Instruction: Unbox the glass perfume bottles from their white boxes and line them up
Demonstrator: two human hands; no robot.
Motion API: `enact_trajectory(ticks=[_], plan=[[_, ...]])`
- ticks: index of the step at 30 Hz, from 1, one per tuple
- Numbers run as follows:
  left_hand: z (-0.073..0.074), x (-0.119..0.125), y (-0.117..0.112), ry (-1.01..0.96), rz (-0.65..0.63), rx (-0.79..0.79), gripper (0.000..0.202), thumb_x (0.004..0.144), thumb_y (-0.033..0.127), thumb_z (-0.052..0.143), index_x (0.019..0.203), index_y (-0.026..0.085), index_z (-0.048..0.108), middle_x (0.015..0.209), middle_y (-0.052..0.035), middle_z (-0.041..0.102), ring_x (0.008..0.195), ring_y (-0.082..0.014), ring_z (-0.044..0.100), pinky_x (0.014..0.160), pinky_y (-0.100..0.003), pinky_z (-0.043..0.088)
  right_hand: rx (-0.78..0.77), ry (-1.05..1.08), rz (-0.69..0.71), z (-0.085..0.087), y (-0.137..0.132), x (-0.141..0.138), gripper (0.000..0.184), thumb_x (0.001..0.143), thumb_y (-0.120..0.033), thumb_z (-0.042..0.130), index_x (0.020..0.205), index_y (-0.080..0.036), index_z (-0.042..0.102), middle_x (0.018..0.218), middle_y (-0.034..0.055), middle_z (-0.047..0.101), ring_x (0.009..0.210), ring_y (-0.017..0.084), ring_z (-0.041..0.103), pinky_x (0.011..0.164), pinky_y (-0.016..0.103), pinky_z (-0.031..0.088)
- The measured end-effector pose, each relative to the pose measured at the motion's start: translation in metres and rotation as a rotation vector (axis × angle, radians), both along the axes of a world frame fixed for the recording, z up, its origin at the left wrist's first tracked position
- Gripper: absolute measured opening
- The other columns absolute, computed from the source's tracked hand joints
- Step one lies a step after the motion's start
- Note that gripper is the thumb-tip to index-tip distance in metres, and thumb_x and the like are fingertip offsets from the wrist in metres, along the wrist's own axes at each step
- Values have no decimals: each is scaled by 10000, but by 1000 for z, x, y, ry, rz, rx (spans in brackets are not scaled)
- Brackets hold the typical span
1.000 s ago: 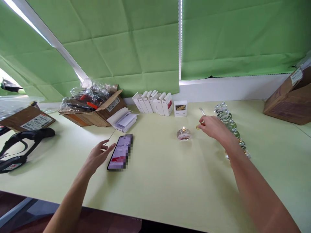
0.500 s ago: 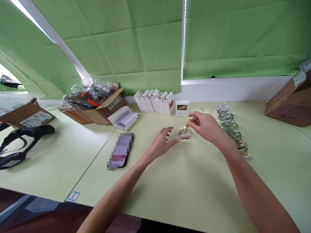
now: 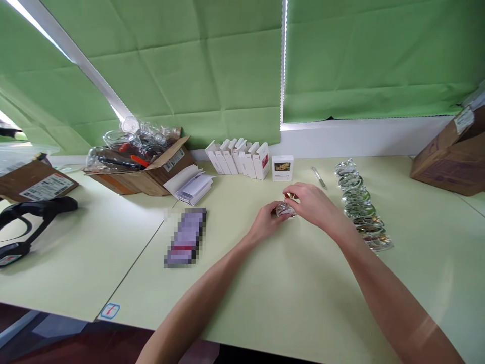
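A small, rounded clear glass perfume bottle (image 3: 285,210) stands on the table in front of me. My left hand (image 3: 266,221) is closed around its left side, thumb in front. At the bottle's neck, my right hand (image 3: 312,202) pinches a gold cap (image 3: 290,195) between thumb and fingers. Whether the cap is seated on the neck is hidden by the fingers. Just behind the hands is an upright white box (image 3: 282,168) with a flower picture. To the right of my right hand lies a row of several clear-wrapped, shiny items (image 3: 358,202).
Several white boxes (image 3: 242,159) lean together near the wall. A slim silvery tube (image 3: 319,177) lies behind my right hand. On the left are an open white booklet (image 3: 193,187), a phone (image 3: 186,237) and a cardboard box (image 3: 151,177) of plastic-wrapped goods. Another carton (image 3: 450,162) stands far right.
My left hand has moved right and closed on the bottle. My right hand has brought the tilted gold cap down at the neck, and the slim tube now shows fully.
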State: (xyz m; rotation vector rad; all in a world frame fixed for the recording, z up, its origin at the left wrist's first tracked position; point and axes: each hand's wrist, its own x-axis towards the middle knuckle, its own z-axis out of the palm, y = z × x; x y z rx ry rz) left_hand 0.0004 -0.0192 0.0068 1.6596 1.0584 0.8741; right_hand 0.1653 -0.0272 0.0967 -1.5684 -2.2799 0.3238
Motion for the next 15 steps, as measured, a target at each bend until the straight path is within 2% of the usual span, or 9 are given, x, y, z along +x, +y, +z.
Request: enact_trajectory(ticks=[3, 8, 15], plan=[[1, 0, -1, 16, 5, 6, 339, 826, 499, 685, 932, 180, 644, 842, -32, 641, 754, -167, 555, 688, -303, 397, 3, 1, -5, -1, 1, -1, 205, 948, -194, 509, 1024, -196, 699, 1073, 72, 721, 859, 187, 640, 733, 281, 424], [5, -1, -3, 38, -2, -5, 314, 852, 480, 648, 943, 179, 644, 813, -1, 610, 719, -142, 519, 672, -273, 387, -6, 22, 2, -1, 1, -2, 144, 915, -158, 531, 931, -188, 671, 892, 49, 711, 771, 176, 611, 634, 270, 384], [8, -1, -3, 53, -11, 4, 319, 859, 475, 631, 970, 176, 652, 828, -4, 618, 728, -141, 522, 659, -258, 388, -51, 70, -29, -3, 2, 0, 93, 895, -167, 565, 924, -191, 651, 923, 58, 705, 796, 172, 624, 644, 256, 395]])
